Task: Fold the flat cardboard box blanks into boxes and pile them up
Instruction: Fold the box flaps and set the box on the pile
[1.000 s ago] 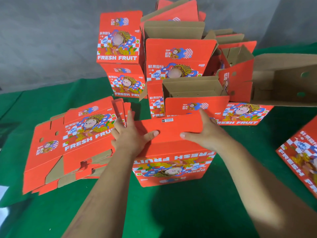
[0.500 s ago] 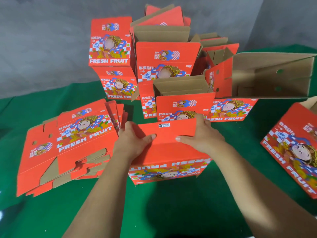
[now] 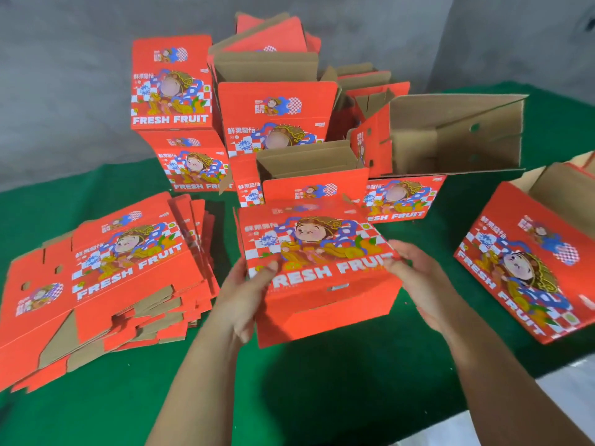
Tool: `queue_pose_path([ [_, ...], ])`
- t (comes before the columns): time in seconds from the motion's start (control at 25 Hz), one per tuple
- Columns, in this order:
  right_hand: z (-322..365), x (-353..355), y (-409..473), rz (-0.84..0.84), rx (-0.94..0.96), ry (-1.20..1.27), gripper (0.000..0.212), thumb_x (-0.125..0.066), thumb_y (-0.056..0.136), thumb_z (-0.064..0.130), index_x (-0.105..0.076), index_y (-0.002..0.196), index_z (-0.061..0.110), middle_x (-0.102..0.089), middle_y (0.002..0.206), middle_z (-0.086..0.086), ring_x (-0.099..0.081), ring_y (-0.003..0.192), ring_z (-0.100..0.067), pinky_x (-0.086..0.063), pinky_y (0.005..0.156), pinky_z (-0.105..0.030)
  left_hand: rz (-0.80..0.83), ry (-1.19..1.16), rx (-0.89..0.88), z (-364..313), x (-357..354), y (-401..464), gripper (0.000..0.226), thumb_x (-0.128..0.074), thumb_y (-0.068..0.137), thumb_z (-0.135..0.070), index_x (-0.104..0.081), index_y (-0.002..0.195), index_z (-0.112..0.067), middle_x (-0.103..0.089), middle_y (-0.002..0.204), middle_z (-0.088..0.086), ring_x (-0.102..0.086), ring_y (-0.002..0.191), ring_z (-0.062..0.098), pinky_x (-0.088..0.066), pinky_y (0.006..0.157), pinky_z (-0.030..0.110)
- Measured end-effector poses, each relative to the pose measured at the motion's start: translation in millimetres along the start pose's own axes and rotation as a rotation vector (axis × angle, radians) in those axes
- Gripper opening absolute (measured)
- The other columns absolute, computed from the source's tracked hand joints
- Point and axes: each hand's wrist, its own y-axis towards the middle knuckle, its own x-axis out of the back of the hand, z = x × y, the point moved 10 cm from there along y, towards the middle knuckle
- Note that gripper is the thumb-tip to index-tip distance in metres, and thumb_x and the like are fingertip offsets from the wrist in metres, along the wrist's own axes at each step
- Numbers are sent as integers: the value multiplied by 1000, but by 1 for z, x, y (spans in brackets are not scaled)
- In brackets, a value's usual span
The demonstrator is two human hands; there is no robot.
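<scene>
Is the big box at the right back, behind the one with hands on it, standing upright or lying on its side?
On its side. The big box shows its open mouth and bare brown inside toward the camera.

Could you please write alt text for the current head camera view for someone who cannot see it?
Two hands, left hand and right hand, hold a red fruit box over a green table. Flat blanks lie left; folded boxes are piled behind.
</scene>
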Motion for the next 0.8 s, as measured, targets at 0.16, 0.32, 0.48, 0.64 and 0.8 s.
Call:
queue_pose_path([
  [0.16, -47, 14, -12, -26, -101, -108, 59, -68, 96, 12, -50, 148, 31, -69, 122, 4, -71, 104, -14, -54, 91, -34, 128, 131, -210, 9, -12, 10, 64, -66, 92, 9, -44, 143, -23, -72, 126, -2, -72, 108, 16, -62, 77, 33],
  [0.32, -65, 39, -17, -194, -145, -35, 33, -75, 92, 23, -63, 120, 35, -70, 119, -10, -72, 101, -26, -60, 87, -47, 95, 613, -345, 23, -24, 31, 53, -69, 84, 1, -47, 126, -22, -70, 114, -17, -66, 102, 5, -56, 85, 33],
  [0.48, -72, 72, -14, -393, -257, -299, 41, -65, 90, 20, -55, 128, 33, -50, 122, -11, -59, 95, -26, -52, 71, -36, 148, 612, -241, 47, -63, 50, 72, -76, 82, -26, -40, 140, -48, -75, 118, -9, -75, 95, 22, -57, 93, 55],
  [0.64, -80, 107, -6, -462, -215, 16, 25, -76, 89, 24, -61, 109, 27, -71, 94, -4, -66, 73, -18, -61, 73, -47, 301, 524, -238, 64, -123, 58, 77, -74, 86, -28, -37, 151, -46, -70, 131, -12, -73, 109, 24, -54, 101, 56],
  [0.8, -82, 108, 17, -365, -221, -87, 86, -77, 90, 20, -26, 159, 22, -52, 138, -5, -57, 107, -14, -47, 88, -29, 636, 770, -141, 101, -221, 59, 76, -62, 96, -8, -25, 162, -18, -63, 136, -5, -65, 114, 14, -45, 94, 7],
])
